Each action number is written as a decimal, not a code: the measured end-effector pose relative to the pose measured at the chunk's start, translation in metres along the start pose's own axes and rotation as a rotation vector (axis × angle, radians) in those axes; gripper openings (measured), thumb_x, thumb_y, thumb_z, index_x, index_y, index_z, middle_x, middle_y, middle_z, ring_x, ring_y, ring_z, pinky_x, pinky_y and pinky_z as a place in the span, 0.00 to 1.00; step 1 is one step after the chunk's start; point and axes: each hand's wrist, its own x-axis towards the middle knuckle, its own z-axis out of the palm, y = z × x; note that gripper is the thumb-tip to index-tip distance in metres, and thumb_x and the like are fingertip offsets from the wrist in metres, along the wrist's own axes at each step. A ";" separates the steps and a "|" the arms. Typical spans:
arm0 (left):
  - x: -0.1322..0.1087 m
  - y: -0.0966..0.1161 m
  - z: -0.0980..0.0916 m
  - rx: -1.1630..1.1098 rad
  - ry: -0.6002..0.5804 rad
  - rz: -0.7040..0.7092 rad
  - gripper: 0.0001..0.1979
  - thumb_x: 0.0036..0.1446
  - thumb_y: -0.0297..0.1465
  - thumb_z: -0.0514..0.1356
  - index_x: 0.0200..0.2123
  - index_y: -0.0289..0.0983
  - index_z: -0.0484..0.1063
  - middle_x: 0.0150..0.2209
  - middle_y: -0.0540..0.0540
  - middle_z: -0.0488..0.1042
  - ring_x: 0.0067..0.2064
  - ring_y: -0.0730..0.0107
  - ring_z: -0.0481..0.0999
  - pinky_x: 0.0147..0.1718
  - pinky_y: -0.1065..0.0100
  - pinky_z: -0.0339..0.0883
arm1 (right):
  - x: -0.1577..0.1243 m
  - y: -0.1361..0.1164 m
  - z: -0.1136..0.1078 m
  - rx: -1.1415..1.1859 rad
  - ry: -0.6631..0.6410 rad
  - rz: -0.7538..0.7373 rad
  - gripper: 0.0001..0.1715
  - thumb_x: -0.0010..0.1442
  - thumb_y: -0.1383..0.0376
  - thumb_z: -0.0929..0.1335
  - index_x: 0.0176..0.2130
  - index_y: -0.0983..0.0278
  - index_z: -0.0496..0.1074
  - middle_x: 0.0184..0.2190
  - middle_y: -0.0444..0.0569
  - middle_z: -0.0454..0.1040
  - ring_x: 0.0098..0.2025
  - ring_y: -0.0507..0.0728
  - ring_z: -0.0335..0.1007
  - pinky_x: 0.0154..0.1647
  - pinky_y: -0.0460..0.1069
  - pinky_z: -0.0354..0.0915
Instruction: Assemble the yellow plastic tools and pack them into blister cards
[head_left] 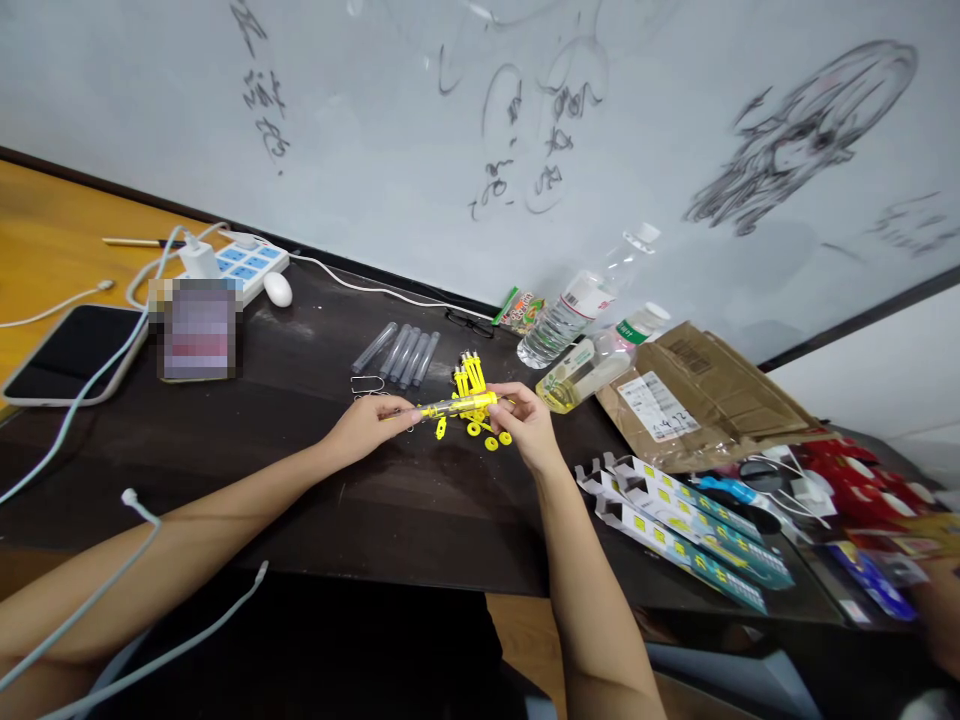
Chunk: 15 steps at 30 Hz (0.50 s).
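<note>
Both hands meet over a dark table (315, 500). My left hand (371, 425) pinches one end of a clear tube with a yellow insert (457, 406), held level. At the tube's other end, my right hand (527, 422) has its fingers curled round it. Just behind the tube stands a cluster of yellow pronged parts (470, 376). Small yellow rings and clips (491, 437) lie under and beside the tube. Several empty clear tubes (401, 352) lie in a row further back, with a bent metal wire clip (367, 384) next to them.
Two plastic bottles (577, 310) lie at the back right beside a brown cardboard parcel (697, 395). Printed card packages (686, 530) and red packets (862, 480) sit at right. At left are a phone (71, 352), a power strip (244, 262), a mouse (277, 289) and white cables (82, 600).
</note>
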 end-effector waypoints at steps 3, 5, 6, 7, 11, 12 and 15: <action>0.000 0.000 0.000 0.031 0.014 0.019 0.17 0.54 0.44 0.57 0.34 0.36 0.77 0.33 0.48 0.77 0.34 0.69 0.72 0.34 0.70 0.62 | 0.001 -0.001 0.002 -0.005 0.034 0.031 0.15 0.51 0.56 0.72 0.36 0.63 0.71 0.19 0.39 0.68 0.16 0.46 0.58 0.17 0.43 0.57; 0.000 0.000 0.001 0.049 0.017 0.027 0.18 0.54 0.44 0.57 0.36 0.37 0.77 0.35 0.48 0.77 0.35 0.67 0.73 0.36 0.69 0.62 | 0.001 -0.001 0.003 0.015 0.048 0.061 0.15 0.52 0.54 0.71 0.33 0.63 0.70 0.19 0.39 0.68 0.15 0.45 0.56 0.14 0.42 0.55; 0.000 0.001 0.001 0.058 0.017 0.033 0.18 0.55 0.44 0.57 0.36 0.37 0.77 0.36 0.48 0.78 0.36 0.67 0.73 0.36 0.69 0.62 | 0.001 0.000 0.004 0.027 0.051 0.074 0.16 0.52 0.54 0.71 0.33 0.63 0.69 0.19 0.39 0.68 0.14 0.45 0.56 0.14 0.42 0.55; 0.000 0.001 0.001 0.067 0.016 0.040 0.18 0.55 0.44 0.57 0.36 0.37 0.77 0.36 0.48 0.78 0.36 0.67 0.73 0.36 0.69 0.62 | 0.001 0.001 0.005 0.038 0.051 0.084 0.16 0.52 0.54 0.71 0.33 0.63 0.69 0.18 0.39 0.67 0.14 0.45 0.55 0.13 0.42 0.54; -0.001 0.002 0.000 0.094 0.023 0.061 0.17 0.55 0.43 0.57 0.37 0.36 0.77 0.36 0.48 0.78 0.36 0.67 0.74 0.36 0.70 0.63 | 0.001 0.004 0.004 0.068 0.033 0.095 0.16 0.53 0.54 0.71 0.34 0.64 0.69 0.18 0.38 0.66 0.14 0.45 0.55 0.13 0.42 0.54; -0.001 0.002 0.000 0.094 0.026 0.064 0.17 0.55 0.43 0.57 0.37 0.36 0.77 0.36 0.48 0.78 0.36 0.67 0.74 0.36 0.70 0.63 | 0.000 0.004 0.004 0.069 0.028 0.088 0.15 0.53 0.55 0.71 0.34 0.64 0.69 0.19 0.38 0.65 0.15 0.45 0.55 0.13 0.42 0.54; -0.001 0.001 0.000 0.086 0.033 0.072 0.17 0.55 0.43 0.58 0.37 0.36 0.77 0.37 0.48 0.78 0.36 0.67 0.74 0.36 0.70 0.63 | 0.000 0.003 0.002 0.055 -0.005 0.051 0.14 0.54 0.57 0.71 0.37 0.63 0.70 0.20 0.38 0.65 0.16 0.45 0.57 0.15 0.42 0.56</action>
